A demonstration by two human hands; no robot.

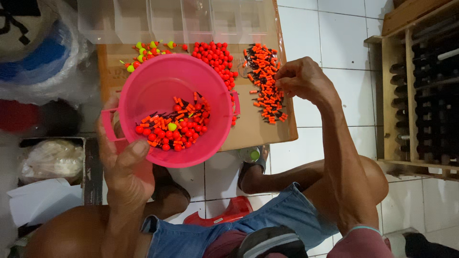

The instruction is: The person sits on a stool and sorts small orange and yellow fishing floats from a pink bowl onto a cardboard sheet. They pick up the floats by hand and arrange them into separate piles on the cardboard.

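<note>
The left hand (125,167) grips the near rim of a pink bowl (158,83), thumb hooked inside, holding it tilted above a cardboard sheet (253,131) with a mixed heap of red balls and orange-black pieces (174,126) pooled at its low side. The right hand (302,79) hovers over the sorted orange-black pile (267,83), fingertips pinched narrowly together; whether they hold a piece I cannot tell. Tipped further, the bowl could likely spill its mix over the rim, and round balls (216,57) may roll into neighbouring piles or off onto the tiled floor (334,38).

Frayed blue denim shorts (267,220), bare arms
</note>
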